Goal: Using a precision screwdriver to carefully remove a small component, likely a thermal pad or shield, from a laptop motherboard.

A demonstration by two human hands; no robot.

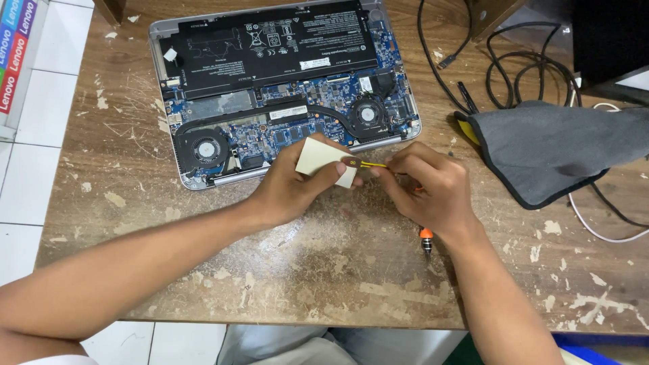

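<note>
Two hands meet over a worn wooden table (324, 270), just in front of an opened laptop (284, 88) lying with its bottom cover off. Beyond the hands, the long black battery (270, 40) carries white printed labels and one small white sticker at its left end; a small white label also sits on the board nearer the knuckles. Far to the left of the left hand, a strip of coloured box edges — blue, red, green — runs along the floor tiles.

Counted: one laptop, two round cooling fans (203, 149), one grey cloth (554, 149) with a yellow patch off to the right of the right hand, several black cables (527, 74) behind it, one white cable.

The left hand (291, 186) is curled almost closed, pinching a pale cream pad (324, 159) between thumb and fingers. The right hand (429, 189) is closed too, fingertips gripping a thin yellow strip (372, 164) that bridges to the pad, right between both hands. An orange-tipped screwdriver (426, 240) pokes out beneath the right wrist — whether that hand holds it I cannot tell.
</note>
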